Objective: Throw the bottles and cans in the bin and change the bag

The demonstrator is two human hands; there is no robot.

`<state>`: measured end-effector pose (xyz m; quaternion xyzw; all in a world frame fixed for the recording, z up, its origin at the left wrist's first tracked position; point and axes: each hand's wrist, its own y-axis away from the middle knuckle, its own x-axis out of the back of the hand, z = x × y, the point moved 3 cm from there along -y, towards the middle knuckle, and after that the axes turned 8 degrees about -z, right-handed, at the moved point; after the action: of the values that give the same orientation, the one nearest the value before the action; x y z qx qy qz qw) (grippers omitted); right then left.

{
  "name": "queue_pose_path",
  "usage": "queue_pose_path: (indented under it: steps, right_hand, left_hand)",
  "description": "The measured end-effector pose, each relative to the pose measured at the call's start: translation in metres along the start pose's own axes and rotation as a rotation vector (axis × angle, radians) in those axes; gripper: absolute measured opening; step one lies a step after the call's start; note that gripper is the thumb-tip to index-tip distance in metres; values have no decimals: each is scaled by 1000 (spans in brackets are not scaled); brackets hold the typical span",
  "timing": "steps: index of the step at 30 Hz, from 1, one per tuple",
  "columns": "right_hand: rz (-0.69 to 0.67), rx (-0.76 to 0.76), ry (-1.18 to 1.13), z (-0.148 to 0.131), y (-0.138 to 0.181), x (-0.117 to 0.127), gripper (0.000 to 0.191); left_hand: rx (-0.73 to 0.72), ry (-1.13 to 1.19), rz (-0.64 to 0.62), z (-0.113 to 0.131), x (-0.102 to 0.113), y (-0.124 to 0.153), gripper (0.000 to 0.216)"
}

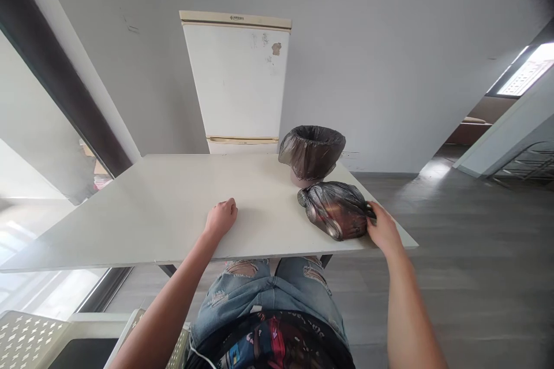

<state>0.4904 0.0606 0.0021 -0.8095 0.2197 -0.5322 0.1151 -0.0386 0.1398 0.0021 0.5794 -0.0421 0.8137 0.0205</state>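
Note:
A filled black plastic bag (335,209) lies on its side near the right end of the white table (173,202). Reddish contents show dimly through the thin film, but I cannot make out what they are. My right hand (384,229) grips the gathered end of this bag at its right side. Just behind it stands a small bin (298,180) lined with another black bag (312,153), its mouth spread wide over the rim. My left hand (222,217) rests on the tabletop in a loose fist, apart from both bags, with nothing visible in it.
Beyond the table a white fridge (242,81) stands against the grey wall (389,69). A plastic chair (38,334) is at the lower left. To the right, grey plank floor (476,253) runs toward a metal rack (526,164).

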Motion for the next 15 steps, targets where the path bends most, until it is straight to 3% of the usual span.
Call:
queue_pose_path:
  steps: [2,4,7,11,15]
  right_hand:
    - [-159,-22,48,0,-3,-20,44]
    - [-201,-20,83,-22,2,-39,34]
    - [-217,81,-6,-83,15,-67,15]
    - [-224,293,-173,-174,19,-94,13]
    - [-426,507,-368,-238,-5,-109,12]
  left_hand:
    - [-8,15,6,0,-1,0,23]
    - [-28,43,25,0,-1,0,24]
    - [-82,110,69,2,1,2,26]
    - [-176,207,166,4,6,6,30]
    - [-320,302,351,5,11,10,28]
